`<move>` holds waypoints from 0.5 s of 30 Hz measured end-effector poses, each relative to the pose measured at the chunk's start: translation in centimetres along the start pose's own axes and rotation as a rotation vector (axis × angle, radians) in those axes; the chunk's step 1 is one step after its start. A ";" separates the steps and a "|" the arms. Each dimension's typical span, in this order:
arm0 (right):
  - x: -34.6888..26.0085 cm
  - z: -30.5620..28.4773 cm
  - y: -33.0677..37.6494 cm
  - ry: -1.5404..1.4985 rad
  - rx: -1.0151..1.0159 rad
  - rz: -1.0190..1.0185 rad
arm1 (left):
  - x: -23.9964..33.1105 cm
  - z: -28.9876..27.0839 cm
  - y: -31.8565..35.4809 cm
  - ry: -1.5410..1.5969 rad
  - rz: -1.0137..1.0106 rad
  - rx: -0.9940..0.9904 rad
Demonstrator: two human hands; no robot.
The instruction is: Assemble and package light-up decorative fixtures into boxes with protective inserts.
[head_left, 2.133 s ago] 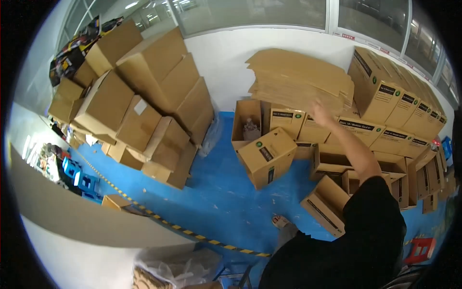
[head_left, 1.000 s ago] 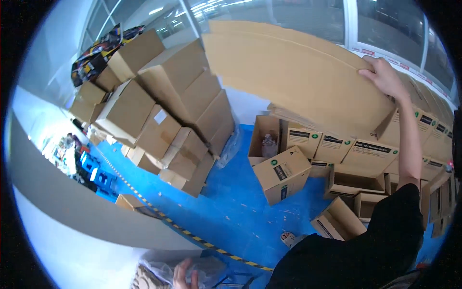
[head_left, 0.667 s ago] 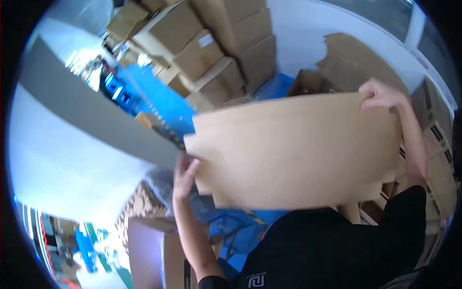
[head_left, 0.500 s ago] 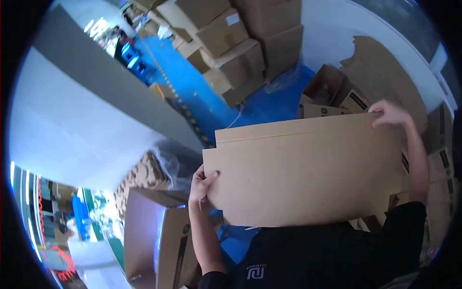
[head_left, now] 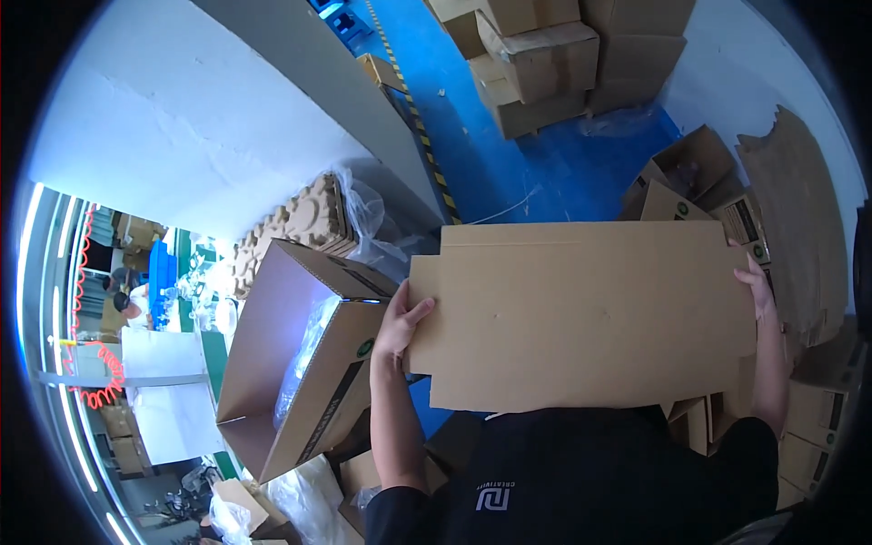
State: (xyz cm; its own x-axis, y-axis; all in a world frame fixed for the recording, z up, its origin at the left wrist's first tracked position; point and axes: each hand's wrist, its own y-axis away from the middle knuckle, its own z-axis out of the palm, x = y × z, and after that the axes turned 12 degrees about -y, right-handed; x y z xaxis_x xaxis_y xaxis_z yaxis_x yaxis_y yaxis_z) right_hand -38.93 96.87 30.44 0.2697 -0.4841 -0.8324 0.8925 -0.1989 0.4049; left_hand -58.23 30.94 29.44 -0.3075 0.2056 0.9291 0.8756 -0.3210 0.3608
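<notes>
A wide flat cardboard sheet (head_left: 581,313) with notched corners and a crease along its far edge is held up in front of my body. My left hand (head_left: 400,325) grips its left end, thumb on the upper face and fingers hidden beneath. At the right end, my right hand (head_left: 752,280) clasps the edge, with the fingers partly behind the board. Just left of my left forearm stands an open cardboard box (head_left: 341,372) with clear plastic wrapping (head_left: 307,350) inside it.
Molded pulp trays (head_left: 291,227) are stacked beyond the open box, beside a pale wall (head_left: 200,127). Stacked cartons (head_left: 545,64) stand on the blue floor (head_left: 536,173) ahead. On the right are another open box (head_left: 695,168) and a torn cardboard piece (head_left: 795,227). People sit at a bench far left.
My view has swung left, bringing more of the open box into sight. The cardboard sheet is now more level, and my right hand has come lower along its right end.
</notes>
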 end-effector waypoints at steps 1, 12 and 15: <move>-0.4 0.2 -0.6 0.014 -0.029 -0.014 | 0.3 0.1 0.3 -0.003 -0.006 0.000; -2.9 1.0 -3.8 0.424 0.088 -0.072 | 2.8 1.1 2.2 -0.130 0.036 0.145; -2.4 0.2 -4.9 0.739 0.291 -0.219 | 3.0 2.0 2.1 -0.115 0.125 0.223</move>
State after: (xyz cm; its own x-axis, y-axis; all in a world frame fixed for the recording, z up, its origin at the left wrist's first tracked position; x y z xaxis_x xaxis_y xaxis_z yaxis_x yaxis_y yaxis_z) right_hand -44.02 98.88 30.51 0.3592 0.2573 -0.8971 0.8507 -0.4856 0.2014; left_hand -56.58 32.70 32.77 -0.1589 0.2847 0.9453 0.9683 -0.1420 0.2055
